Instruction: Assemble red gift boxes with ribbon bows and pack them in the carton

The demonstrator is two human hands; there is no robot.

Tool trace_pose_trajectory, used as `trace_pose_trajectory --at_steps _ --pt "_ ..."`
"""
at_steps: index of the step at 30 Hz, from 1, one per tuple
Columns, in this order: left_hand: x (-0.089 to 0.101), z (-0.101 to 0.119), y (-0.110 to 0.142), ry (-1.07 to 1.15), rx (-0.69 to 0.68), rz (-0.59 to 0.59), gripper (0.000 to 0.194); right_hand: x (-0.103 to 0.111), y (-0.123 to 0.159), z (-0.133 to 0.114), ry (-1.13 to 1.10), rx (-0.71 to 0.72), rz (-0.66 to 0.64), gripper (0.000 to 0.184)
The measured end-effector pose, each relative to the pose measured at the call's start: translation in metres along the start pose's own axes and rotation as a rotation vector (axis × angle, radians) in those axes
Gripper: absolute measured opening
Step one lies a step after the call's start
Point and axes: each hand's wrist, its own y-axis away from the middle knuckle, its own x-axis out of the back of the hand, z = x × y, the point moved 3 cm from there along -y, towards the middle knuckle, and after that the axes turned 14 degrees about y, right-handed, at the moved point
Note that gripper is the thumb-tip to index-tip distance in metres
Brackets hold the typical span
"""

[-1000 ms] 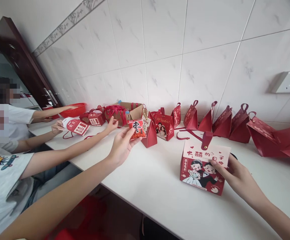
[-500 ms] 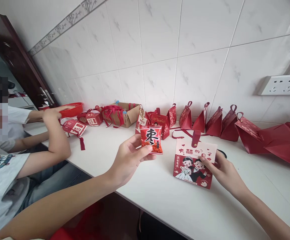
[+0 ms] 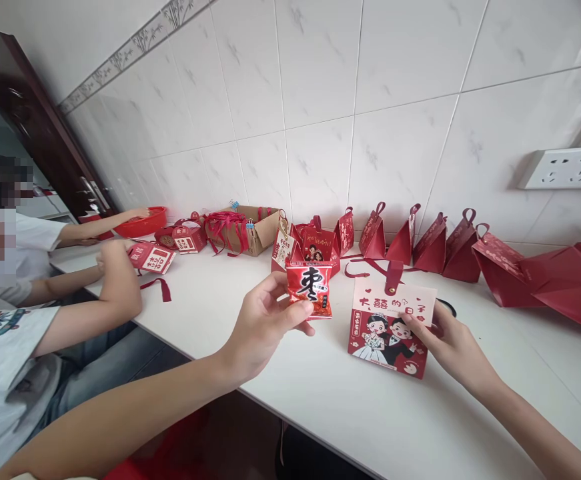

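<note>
Between thumb and fingers, my left hand (image 3: 265,323) grips a small red snack packet (image 3: 311,288) with a large black character on a white-edged front. It is held upright above the white table (image 3: 310,393). My right hand (image 3: 453,343) is closed on the right edge of a red and pale pink gift box (image 3: 389,330), thumb on its front. A cartoon couple is printed on that box, and a red strap with a snap sits at its top. The packet and the box are apart. The fingers behind the box are partly hidden.
Red triangular gift boxes (image 3: 427,243) line the tiled wall. A cardboard box (image 3: 257,230) holds red ribbons. Red lantern-shaped boxes (image 3: 183,237) and a red basin (image 3: 145,221) stand farther left, near two people (image 3: 5,373). A power strip (image 3: 565,168) hangs at right.
My left hand has moved slightly right and down with the packet, closer to the gift box. My right hand has barely moved. One person's hand at the basin has lifted a little.
</note>
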Motion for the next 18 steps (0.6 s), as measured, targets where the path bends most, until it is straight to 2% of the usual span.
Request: trace_pose_trajectory --at_steps 4,10,18 --pt "0.0009 -0.0035 0.0 -0.005 -0.001 0.003 0.023 -0.0006 -0.0001 0.0016 0.001 -0.02 -0.018 0.046" --pt "-0.0016 -0.0037 0.003 -0.017 -0.006 -0.065 0.02 -0.0005 -0.0002 0.0022 -0.011 -0.015 -0.012 0.045" --pt "-0.0042 -0.0036 0.0053 0.037 0.006 -0.052 0.023 -0.0022 -0.0013 0.0066 -0.003 -0.01 -0.004 0.046"
